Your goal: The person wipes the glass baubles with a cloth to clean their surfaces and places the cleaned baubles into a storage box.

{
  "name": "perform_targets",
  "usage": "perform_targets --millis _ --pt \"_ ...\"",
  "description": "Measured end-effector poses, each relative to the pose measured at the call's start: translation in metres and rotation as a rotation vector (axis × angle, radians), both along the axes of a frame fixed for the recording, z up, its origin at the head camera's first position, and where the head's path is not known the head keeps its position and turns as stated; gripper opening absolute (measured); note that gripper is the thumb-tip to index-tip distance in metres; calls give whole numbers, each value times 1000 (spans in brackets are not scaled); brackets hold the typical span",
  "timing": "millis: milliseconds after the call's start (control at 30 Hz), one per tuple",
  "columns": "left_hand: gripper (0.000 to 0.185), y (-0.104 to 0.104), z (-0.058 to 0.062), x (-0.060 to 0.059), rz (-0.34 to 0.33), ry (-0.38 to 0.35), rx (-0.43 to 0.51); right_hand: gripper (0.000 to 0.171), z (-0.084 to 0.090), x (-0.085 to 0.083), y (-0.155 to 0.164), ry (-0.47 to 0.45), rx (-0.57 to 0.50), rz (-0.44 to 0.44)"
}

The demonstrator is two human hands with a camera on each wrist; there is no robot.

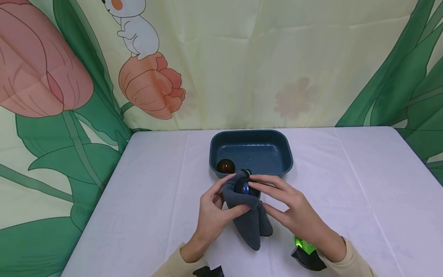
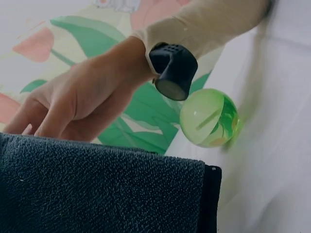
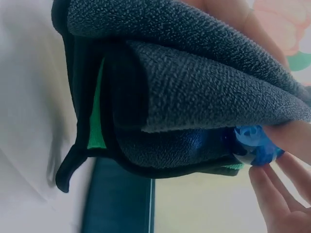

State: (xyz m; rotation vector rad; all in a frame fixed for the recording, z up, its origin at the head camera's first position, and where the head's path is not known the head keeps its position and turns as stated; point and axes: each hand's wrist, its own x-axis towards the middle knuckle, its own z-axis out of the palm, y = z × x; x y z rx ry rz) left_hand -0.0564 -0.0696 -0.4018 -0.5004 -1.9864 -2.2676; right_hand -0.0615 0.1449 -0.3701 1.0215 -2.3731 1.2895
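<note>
A shiny blue see-through ball (image 1: 241, 187) sits in a folded dark grey-blue towel (image 1: 247, 223) above the table. My left hand (image 1: 216, 215) grips the towel around the ball, thumb across its near fold. From the right, my right hand (image 1: 294, 202) has its fingertips on the ball and its thumb by the towel's edge. In the right wrist view, fingertips (image 3: 266, 187) touch the blue ball (image 3: 255, 145), partly covered by the towel (image 3: 194, 87). The left wrist view shows the towel (image 2: 102, 184) hiding the tips of my right hand (image 2: 82, 97).
Behind the hands stands a dark blue tray (image 1: 250, 135) with a dark reddish-brown ball (image 1: 225, 166) in its near left corner. A green see-through ball (image 2: 209, 118) rests on the white tablecloth beneath my right wrist. A printed curtain (image 1: 225, 77) hangs behind the table.
</note>
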Motion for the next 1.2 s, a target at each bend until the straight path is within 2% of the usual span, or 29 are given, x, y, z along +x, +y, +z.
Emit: perform_targets --millis 100,300,367,467,533,600,767,900,1033,1200 --pt "67 0 0 0 -7 -4 6 75 0 1 -1 17 7 15" --pt "68 0 1 1 -8 23 -11 74 -1 1 -2 -19 -16 -15" --pt "68 0 1 1 -7 31 -23 71 -2 1 -2 -71 -63 -11" --pt "68 0 0 1 -7 30 -32 63 -4 1 -3 -208 -141 -6" --pt "68 0 0 1 -4 25 -30 60 -5 1 -3 -282 -170 -7" --pt "68 0 0 1 0 13 -21 59 -6 0 -2 -315 -168 -11" --pt "68 0 2 1 14 -17 -2 63 -5 0 -2 -297 -121 -2" --pt "68 -1 1 1 18 -8 0 73 -3 0 -2 -264 -77 11" --pt "67 -1 1 1 21 -2 5 81 -4 1 -2 -191 -32 5" --pt "66 0 1 1 9 5 3 83 -4 1 -3 -78 42 -18"
